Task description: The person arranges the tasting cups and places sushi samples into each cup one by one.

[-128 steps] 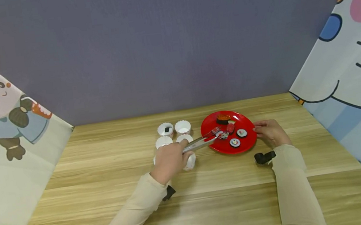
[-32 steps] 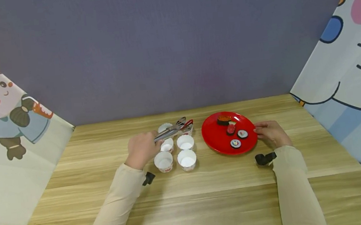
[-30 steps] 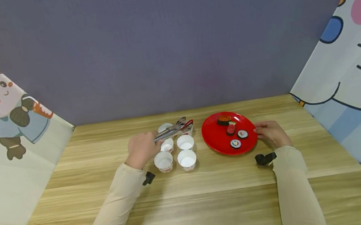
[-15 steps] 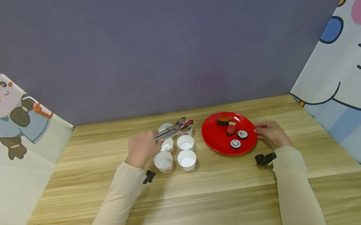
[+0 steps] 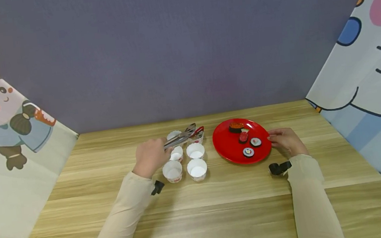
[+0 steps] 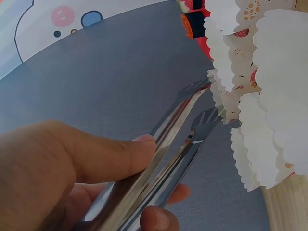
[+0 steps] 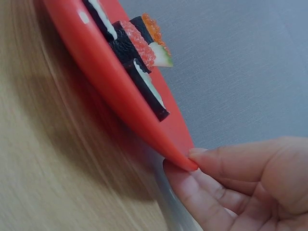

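Observation:
My left hand (image 5: 151,158) grips metal tongs (image 5: 180,138). Their tips reach the back right paper cup (image 5: 198,139) and hide much of it. In the left wrist view the tongs' arms (image 6: 168,139) stand slightly apart at the cup's scalloped rim; whether anything is between the tips cannot be made out. My right hand (image 5: 288,141) pinches the right rim of a red plate (image 5: 226,151) between thumb and fingers. On the plate lie an orange-roe sushi (image 5: 236,127), a red-topped sushi (image 5: 243,137) and two sliced sushi rolls (image 5: 255,142).
More white paper cups stand in two columns left of the plate, including a front left cup (image 5: 172,171) and a front right cup (image 5: 197,169). The back left cup (image 5: 174,134) is partly covered by the tongs. A grey wall (image 5: 184,57) rises behind the wooden table (image 5: 242,214).
Over four seconds my left hand has moved the tongs from above the plate left to the back right cup; a piece at their tips left the plate. Over the last second, both hands stayed still.

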The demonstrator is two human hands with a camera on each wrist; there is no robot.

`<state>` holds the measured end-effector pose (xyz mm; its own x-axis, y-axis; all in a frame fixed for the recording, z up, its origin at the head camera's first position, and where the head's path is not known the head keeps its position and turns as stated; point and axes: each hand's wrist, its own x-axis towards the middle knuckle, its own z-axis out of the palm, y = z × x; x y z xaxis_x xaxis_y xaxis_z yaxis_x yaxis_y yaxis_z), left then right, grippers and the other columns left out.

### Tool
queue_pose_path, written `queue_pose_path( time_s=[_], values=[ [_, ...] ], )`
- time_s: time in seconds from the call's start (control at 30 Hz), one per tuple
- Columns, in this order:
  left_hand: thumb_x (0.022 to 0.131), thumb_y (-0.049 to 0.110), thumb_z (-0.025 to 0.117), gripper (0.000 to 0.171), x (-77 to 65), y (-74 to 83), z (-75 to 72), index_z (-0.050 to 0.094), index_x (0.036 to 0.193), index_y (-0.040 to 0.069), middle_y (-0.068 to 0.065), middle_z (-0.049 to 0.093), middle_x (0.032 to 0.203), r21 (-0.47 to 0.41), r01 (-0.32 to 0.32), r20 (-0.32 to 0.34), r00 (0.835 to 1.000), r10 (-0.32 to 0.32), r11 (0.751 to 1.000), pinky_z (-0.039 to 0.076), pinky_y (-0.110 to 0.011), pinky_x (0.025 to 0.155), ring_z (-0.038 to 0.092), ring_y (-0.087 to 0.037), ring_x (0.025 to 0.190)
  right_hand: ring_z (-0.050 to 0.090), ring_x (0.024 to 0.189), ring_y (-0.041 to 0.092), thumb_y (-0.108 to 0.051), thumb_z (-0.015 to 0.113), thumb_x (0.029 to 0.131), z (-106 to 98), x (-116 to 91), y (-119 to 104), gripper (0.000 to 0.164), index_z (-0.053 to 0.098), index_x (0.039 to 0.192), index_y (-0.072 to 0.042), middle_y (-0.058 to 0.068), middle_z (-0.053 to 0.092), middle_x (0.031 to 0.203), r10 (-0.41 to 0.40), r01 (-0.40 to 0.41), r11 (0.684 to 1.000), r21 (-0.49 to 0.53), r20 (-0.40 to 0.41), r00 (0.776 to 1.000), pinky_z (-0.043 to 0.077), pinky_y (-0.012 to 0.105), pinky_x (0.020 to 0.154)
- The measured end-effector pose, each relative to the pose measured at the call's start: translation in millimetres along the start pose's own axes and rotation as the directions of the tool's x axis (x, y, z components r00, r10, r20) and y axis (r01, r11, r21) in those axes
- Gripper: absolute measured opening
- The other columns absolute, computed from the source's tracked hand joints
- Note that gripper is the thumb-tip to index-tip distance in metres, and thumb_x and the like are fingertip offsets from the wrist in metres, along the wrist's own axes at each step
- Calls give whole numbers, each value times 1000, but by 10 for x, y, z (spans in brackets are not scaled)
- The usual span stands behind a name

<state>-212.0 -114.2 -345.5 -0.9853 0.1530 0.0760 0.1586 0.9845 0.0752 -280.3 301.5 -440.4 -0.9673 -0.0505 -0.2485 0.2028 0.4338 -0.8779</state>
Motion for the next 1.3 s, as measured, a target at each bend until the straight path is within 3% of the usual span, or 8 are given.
queue_pose_path(
  time_s=[0.4, 0.6, 0.8, 1.13, 1.3],
  values=[
    [88, 36, 61, 28, -30, -17, -23, 67, 99, 11, -6, 58, 68, -7, 11, -2, 1000, -11, 1000, 39, -35, 44, 51, -21, 55, 59, 75, 1, -4, 50, 94, 0, -10, 6, 43, 41, 129, 18, 31, 51, 124, -16, 16, 1000, 7, 5, 1000, 53, 22, 73],
    [87, 36, 63, 25, -80, 20, -19, 65, 89, 12, -4, 55, 63, 4, -18, -68, 998, 18, 1000, 37, -36, 43, 49, -20, 52, 60, 75, 0, -4, 49, 94, -8, -8, 12, 42, 41, 129, 18, 32, 50, 124, -21, 21, 1000, 17, 11, 1000, 53, 23, 74],
    [85, 35, 66, 23, -141, 134, 5, 64, 85, 13, -1, 51, 57, 9, -64, -112, 992, 64, 998, 35, -35, 39, 45, -19, 47, 59, 75, 0, -5, 49, 94, 6, -2, 13, 43, 40, 130, 18, 32, 48, 126, -16, 16, 1000, 20, 15, 1000, 53, 23, 75],
    [87, 38, 63, 38, -159, 364, 111, 66, 114, 11, -5, 57, 60, -3, -120, -65, 991, 120, 993, 35, -32, 37, 44, -16, 46, 59, 76, 0, -4, 48, 94, -9, 1, 5, 44, 38, 131, 18, 33, 46, 128, -13, 12, 1000, 26, 25, 1000, 52, 24, 77],
    [86, 39, 65, 33, -156, 491, 183, 67, 102, 12, -5, 64, 71, 6, -165, -105, 981, 164, 986, 40, -34, 41, 54, -18, 53, 59, 75, 0, -5, 49, 94, -19, 8, 7, 44, 40, 130, 18, 31, 49, 125, -9, 9, 1000, 13, 20, 1000, 52, 23, 75]
  ],
)
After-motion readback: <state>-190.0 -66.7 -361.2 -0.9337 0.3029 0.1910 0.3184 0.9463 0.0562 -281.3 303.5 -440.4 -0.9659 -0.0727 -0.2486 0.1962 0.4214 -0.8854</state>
